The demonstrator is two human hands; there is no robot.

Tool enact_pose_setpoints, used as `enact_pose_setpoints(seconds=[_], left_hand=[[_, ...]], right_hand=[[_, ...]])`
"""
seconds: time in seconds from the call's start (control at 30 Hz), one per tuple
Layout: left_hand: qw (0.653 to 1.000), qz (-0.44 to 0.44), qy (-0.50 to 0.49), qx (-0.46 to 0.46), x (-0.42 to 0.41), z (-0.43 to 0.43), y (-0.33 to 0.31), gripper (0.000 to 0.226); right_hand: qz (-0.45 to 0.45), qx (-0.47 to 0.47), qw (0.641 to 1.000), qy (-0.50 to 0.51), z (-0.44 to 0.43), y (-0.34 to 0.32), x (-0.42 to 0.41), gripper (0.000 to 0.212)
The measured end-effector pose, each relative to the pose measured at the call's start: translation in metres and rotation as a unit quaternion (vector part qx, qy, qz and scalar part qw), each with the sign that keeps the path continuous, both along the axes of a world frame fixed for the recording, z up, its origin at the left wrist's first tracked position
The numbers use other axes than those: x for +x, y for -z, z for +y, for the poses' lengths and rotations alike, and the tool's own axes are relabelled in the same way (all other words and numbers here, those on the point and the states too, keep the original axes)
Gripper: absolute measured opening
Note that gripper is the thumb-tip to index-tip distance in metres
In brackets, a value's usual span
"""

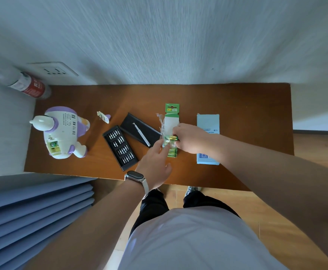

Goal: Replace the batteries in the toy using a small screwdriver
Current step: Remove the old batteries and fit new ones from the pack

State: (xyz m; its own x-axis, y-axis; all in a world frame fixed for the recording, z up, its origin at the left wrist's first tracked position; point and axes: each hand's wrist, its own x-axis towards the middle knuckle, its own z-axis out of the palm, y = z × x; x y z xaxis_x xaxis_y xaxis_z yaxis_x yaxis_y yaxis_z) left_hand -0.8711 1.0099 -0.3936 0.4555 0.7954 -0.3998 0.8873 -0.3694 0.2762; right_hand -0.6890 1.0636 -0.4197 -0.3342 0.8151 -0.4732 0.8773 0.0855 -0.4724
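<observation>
The white and purple toy point(61, 131) lies on its front at the left of the brown table point(237, 106), its battery compartment point(53, 146) open with a green battery inside. The loose compartment cover point(103, 116) lies to its right. A thin silver screwdriver point(140, 134) rests on the black case lid point(139, 131). My right hand point(190, 138) pinches a green and gold battery point(172, 138) at the torn green battery pack point(171, 121). My left hand point(155, 162) presses its fingers on the pack's clear wrap over the other batteries point(172, 152).
A black tray of screwdriver bits point(120, 147) lies in front of the case lid. A light blue box point(208, 139) sits at the right, partly under my right forearm. A red and white can point(29, 85) leans at the back left corner. Blue curtain folds point(36, 209) hang at lower left.
</observation>
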Motion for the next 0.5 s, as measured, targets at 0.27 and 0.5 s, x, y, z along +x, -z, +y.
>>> enact_pose_setpoints(seconds=[0.27, 0.5], left_hand=[[1.0, -0.005, -0.022, -0.004, 0.002, -0.002, 0.002, 0.063], [0.999, -0.018, -0.035, -0.008, 0.004, -0.001, -0.003, 0.062]], right_hand=[[-0.007, 0.019, 1.0, -0.018, -0.004, -0.007, 0.002, 0.015], [-0.013, 0.034, 0.999, 0.006, -0.012, -0.037, 0.024, 0.022]])
